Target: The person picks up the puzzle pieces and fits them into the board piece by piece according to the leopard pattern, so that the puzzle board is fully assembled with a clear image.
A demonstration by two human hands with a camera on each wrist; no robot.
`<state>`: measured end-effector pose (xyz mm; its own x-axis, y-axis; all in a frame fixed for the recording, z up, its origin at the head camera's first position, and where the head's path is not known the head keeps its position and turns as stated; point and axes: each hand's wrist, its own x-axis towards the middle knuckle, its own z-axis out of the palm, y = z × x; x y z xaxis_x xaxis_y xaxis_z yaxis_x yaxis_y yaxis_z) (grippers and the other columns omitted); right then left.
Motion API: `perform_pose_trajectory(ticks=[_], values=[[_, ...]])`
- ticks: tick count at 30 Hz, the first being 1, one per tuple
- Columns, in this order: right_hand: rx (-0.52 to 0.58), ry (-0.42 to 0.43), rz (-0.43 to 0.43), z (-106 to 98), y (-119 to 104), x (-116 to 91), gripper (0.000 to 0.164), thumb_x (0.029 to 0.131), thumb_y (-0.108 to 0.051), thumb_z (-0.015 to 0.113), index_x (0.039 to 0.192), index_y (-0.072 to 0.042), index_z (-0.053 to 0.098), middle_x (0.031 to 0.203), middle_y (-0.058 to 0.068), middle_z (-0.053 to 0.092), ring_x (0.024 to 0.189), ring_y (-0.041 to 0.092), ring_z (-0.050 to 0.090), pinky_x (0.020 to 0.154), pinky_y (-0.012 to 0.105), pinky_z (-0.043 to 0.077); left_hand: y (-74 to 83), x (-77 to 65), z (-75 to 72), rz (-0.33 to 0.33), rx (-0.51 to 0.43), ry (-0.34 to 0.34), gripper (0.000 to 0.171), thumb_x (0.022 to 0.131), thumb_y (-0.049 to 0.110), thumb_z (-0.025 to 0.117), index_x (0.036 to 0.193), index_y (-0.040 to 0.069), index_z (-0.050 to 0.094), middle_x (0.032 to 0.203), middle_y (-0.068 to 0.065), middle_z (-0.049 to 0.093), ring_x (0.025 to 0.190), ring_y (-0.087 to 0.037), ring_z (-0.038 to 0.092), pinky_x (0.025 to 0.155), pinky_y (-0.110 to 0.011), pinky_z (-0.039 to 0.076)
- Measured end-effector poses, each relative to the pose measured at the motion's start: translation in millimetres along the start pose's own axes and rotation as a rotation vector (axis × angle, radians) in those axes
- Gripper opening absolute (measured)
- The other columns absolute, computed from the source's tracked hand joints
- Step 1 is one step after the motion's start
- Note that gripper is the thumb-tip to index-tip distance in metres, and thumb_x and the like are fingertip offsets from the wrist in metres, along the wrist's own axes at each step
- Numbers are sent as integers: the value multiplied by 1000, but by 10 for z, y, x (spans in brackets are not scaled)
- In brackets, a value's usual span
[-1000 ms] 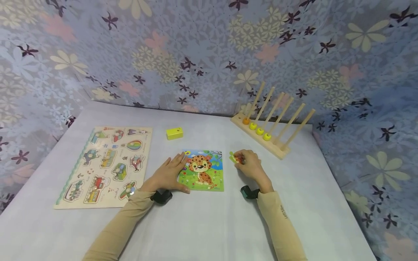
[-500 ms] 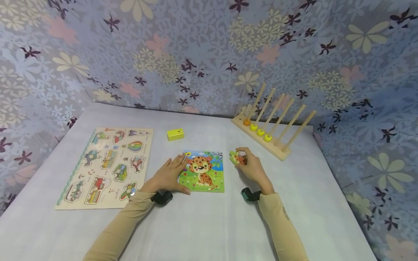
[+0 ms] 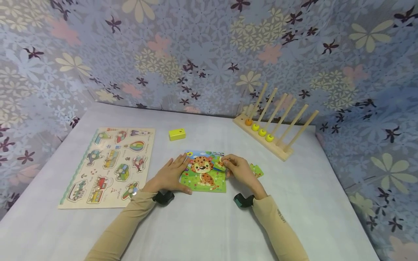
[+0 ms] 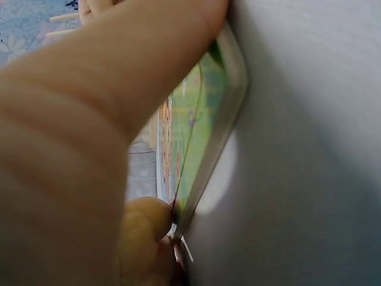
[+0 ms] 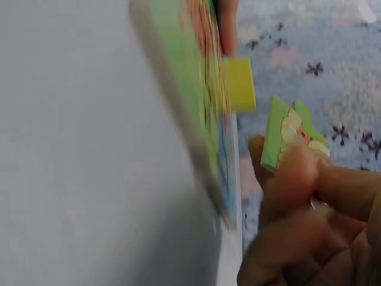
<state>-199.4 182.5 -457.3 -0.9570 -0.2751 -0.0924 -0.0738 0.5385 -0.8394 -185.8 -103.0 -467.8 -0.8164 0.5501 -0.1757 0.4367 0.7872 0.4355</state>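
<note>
A square jigsaw puzzle with a cartoon leopard (image 3: 205,183) lies in the middle of the table. My left hand (image 3: 169,175) rests along its left side, fingers spread at the upper left and thumb (image 4: 149,59) by the near left corner. Thumb and fingers of my right hand (image 3: 241,171) pinch a green puzzle piece (image 5: 277,134), held raised over the puzzle's right edge in the head view. Just right of that hand, another green piece (image 3: 257,170) lies on the table, partly hidden by the hand.
A wooden peg board with vehicle pictures (image 3: 112,170) lies at the left, close to my left forearm. Behind the puzzle sits a yellow block (image 3: 177,134). At the back right stands a wooden rack (image 3: 261,137) with upright rods and several beads.
My right hand has moved left from the table to the puzzle's right edge, carrying a piece. A second piece now shows where that hand was. My left hand stays in place.
</note>
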Motion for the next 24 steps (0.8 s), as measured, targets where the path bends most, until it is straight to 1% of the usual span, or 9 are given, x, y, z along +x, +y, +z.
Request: perform_pose_trajectory(ticks=[3, 7, 10, 14, 16, 18, 20, 22, 24], values=[[6, -54, -22, 80, -44, -25, 23, 100, -19, 54, 110, -4, 67, 69, 6, 60, 49, 14, 50, 48, 23, 40, 17, -3, -3, 2, -7, -1, 119, 72, 55, 78, 155, 1, 12, 163, -19, 5, 151, -36, 7, 123, -56, 9], [-26, -149, -56, 174, -94, -52, 24, 98, -21, 57, 112, -6, 70, 68, 5, 58, 47, 11, 45, 47, 22, 39, 36, -11, -11, -1, -11, 1, 119, 71, 55, 78, 155, 2, 13, 163, -19, 6, 151, -36, 8, 122, -56, 9], [-72, -180, -87, 221, -118, -68, 25, 98, -21, 58, 114, -7, 70, 67, 5, 60, 46, 10, 45, 47, 23, 39, 38, -12, -9, -3, -12, 3, 119, 71, 55, 79, 155, 1, 13, 163, -18, 6, 151, -36, 8, 122, -56, 9], [-108, -157, -111, 283, -155, -88, 22, 94, -16, 63, 113, -9, 70, 73, 4, 62, 47, 9, 47, 46, 22, 40, 38, -9, -3, -4, -8, 0, 120, 71, 56, 78, 155, 1, 12, 163, -18, 5, 151, -36, 8, 123, -56, 9], [-123, -144, -115, 334, -175, -100, 21, 92, -14, 66, 112, -9, 70, 72, 3, 61, 48, 8, 49, 46, 21, 41, 40, -10, -4, -5, -8, -1, 120, 71, 56, 78, 155, 1, 12, 163, -18, 5, 151, -36, 8, 123, -55, 9], [-139, -137, -126, 397, -197, -112, 19, 91, -13, 67, 109, -8, 69, 73, 3, 61, 51, 8, 52, 47, 21, 43, 41, -12, -8, -7, -10, 1, 119, 71, 56, 78, 154, 1, 13, 163, -18, 5, 151, -36, 8, 123, -55, 9], [-176, -118, -138, 459, -220, -127, 17, 90, -14, 68, 105, -7, 67, 76, 3, 63, 57, 9, 55, 52, 22, 46, 41, -16, -13, -10, -10, 2, 119, 71, 55, 79, 154, 1, 13, 163, -18, 5, 151, -36, 8, 123, -55, 9], [-225, -87, -147, 507, -247, -145, 15, 89, -15, 70, 102, -7, 66, 84, 4, 65, 69, 12, 59, 63, 25, 50, 42, -18, -17, -12, -9, 4, 119, 71, 55, 79, 154, 0, 14, 163, -18, 5, 151, -36, 8, 123, -55, 9], [-267, -49, -148, 538, -273, -163, 15, 88, -15, 71, 100, -8, 66, 93, 5, 64, 80, 15, 59, 72, 29, 50, 43, -20, -21, -12, -6, 6, 119, 71, 55, 79, 154, 0, 14, 163, -18, 6, 151, -36, 9, 123, -55, 10]])
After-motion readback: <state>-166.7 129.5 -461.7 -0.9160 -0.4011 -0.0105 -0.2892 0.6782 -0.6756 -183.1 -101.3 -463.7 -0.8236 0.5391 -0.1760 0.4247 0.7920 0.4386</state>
